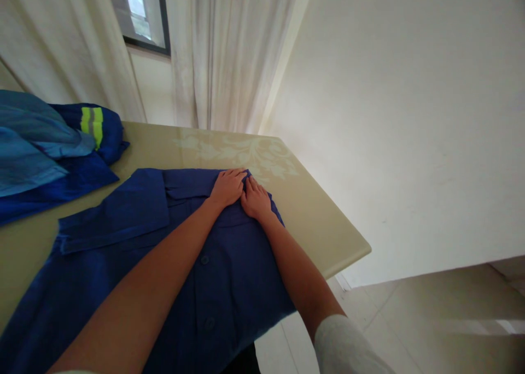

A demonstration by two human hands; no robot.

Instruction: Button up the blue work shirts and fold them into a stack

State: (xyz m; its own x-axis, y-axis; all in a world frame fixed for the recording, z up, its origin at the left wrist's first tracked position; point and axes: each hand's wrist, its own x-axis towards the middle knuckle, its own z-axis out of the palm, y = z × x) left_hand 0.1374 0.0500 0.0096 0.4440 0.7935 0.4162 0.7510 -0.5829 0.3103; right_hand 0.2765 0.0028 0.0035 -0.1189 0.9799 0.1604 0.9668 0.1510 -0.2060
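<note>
A dark blue button-front shirt [250,259] lies spread on the table, its lower part hanging over the near edge. Its left-hand sleeve [118,215] is laid out flat toward the left. My left hand [228,188] rests flat on the far right part of the shirt, fingers stretched out. Close beside it, my right hand [256,199] presses on the same corner of cloth with its fingers extended. The fingertips of both hands nearly meet there. Two buttons show along the front, below my hands.
The beige table [324,226] has a floral pattern at its far side and a pointed right corner. A heap of blue clothes [45,150] with a yellow reflective strip lies at the left. Curtains [233,51] and a white wall [394,117] stand behind.
</note>
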